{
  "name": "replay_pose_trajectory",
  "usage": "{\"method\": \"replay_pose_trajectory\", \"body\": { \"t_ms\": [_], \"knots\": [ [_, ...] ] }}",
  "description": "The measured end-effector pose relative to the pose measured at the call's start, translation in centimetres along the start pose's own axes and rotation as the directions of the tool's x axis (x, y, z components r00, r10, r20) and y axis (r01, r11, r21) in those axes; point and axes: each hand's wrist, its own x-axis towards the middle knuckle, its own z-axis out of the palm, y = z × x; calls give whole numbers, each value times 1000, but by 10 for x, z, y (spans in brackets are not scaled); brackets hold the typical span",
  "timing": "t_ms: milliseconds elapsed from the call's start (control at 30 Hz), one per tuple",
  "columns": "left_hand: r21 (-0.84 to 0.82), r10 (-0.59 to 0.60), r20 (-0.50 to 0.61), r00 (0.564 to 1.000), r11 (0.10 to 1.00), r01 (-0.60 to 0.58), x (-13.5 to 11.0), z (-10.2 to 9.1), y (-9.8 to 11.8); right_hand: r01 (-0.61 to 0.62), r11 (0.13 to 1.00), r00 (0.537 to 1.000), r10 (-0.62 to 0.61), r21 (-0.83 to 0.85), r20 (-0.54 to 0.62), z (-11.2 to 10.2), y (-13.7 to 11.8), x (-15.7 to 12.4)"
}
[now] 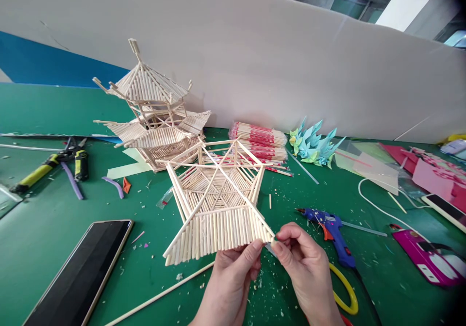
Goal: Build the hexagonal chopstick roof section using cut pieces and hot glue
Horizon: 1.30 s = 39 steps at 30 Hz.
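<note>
A hexagonal pagoda section [218,226] made of thin wooden sticks stands in front of me, with one slanted roof panel facing my side. My left hand [233,280] pinches that panel's lower edge near its right corner, thumb on top. At the corner itself, the thumb and index finger of my right hand [306,268] close on a stick end; whether it is a separate short piece I cannot tell. A long loose stick [160,294] lies on the table to the left of my hands. Behind stands a taller pagoda model [153,132] with tiered roofs.
A blue glue gun [337,236] and yellow-handled scissors [345,289] lie at right. Bundled sticks [258,139] and folded paper flowers [316,144] sit at the back. Cutters [54,166] and a phone [82,272] lie left on the green table [145,277]. A pale partition rises behind.
</note>
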Motion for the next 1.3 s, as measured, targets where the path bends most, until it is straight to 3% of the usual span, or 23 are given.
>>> {"method": "replay_pose_trajectory", "body": {
  "t_ms": [300, 833, 1300],
  "knots": [
    [-6, -11, -7, 1000, 1000, 11, -1, -1, -1, -113, 988, 992, 107, 106, 63, -2, 2, 6],
    [11, -6, 5, 1000, 1000, 6, -1, 0, 1, -380, 889, 922, 342, 254, 184, -3, -10, 7],
    [50, 11, 78, 997, 999, -14, -3, 7, -1, -145, 987, 977, 132, 69, 170, -10, -8, 4]
  ]
}}
